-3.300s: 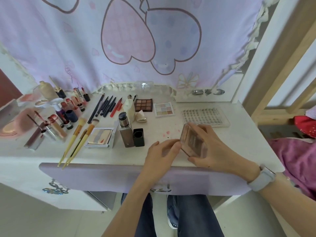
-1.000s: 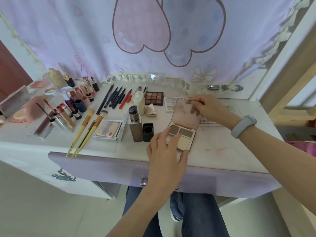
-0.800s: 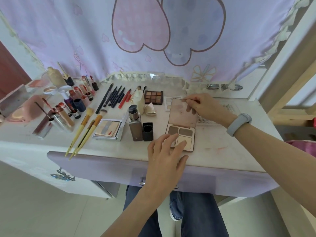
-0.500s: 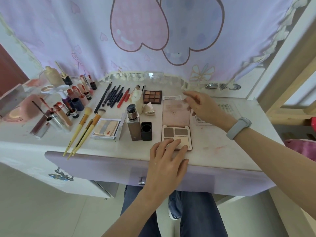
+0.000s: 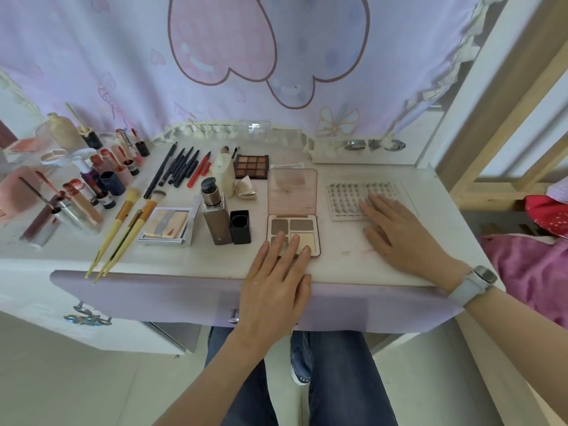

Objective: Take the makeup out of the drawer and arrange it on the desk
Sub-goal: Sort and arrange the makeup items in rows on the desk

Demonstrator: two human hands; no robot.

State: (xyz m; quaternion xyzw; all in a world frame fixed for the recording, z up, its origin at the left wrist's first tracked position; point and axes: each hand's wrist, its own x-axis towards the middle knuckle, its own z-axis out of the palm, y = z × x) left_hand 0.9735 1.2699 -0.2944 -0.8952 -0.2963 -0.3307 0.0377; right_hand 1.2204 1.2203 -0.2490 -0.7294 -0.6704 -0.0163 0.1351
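A pink contour palette [image 5: 292, 207] lies open and flat on the white desk [image 5: 344, 265], lid folded back away from me. My left hand [image 5: 276, 281] rests with straight fingers on the palette's near pans. My right hand [image 5: 399, 238] lies flat on the desk to the right, its fingertips touching a clear tray of false lashes [image 5: 350, 196]. The lilac drawer front [image 5: 184, 299] runs under the desk's front edge.
Left of the palette stand a brown pump bottle [image 5: 215, 216] and a black cap [image 5: 240, 226], then a silver palette [image 5: 167, 226], yellow-handled brushes [image 5: 120, 232], pencils [image 5: 181, 167], lip tubes [image 5: 101, 179] and a brown eyeshadow palette [image 5: 251, 166]. A lilac curtain [image 5: 246, 56] hangs behind.
The palette was opened and laid flat on the desk. My right hand let go of its lid and moved right onto the lash tray. My left hand stayed on the pans.
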